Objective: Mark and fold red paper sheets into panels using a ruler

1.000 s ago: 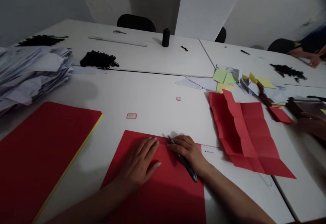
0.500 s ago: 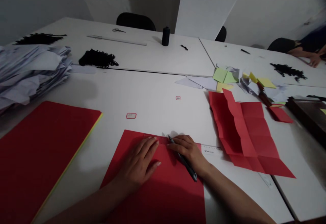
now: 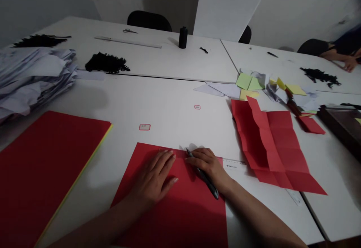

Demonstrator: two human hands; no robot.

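Observation:
A red sheet of paper [image 3: 180, 210] lies on the table in front of me. Along its far edge rests a clear ruler [image 3: 233, 166], whose right end sticks out past the sheet. My left hand [image 3: 155, 178] is spread flat on the paper, fingertips at the ruler's left part, with nothing in it. In my right hand [image 3: 210, 167] a dark pen [image 3: 207, 182] is held, slanting, its tip pointing away from me; the fingers also lie by the ruler. Whether the tip touches anything, I cannot tell.
A creased red sheet [image 3: 275, 146] stands folded at right, near paper scraps [image 3: 248, 82]. To the left are stacked red sheets [image 3: 56, 165] and a heap of white paper [image 3: 34, 78]. Farther off are black cord bundles [image 3: 105, 63], a black bottle [image 3: 183, 38] and another person's hand [image 3: 350, 64].
Both hands, the pen and the ruler keep their places on the red sheet. Only the camera view has shifted very slightly.

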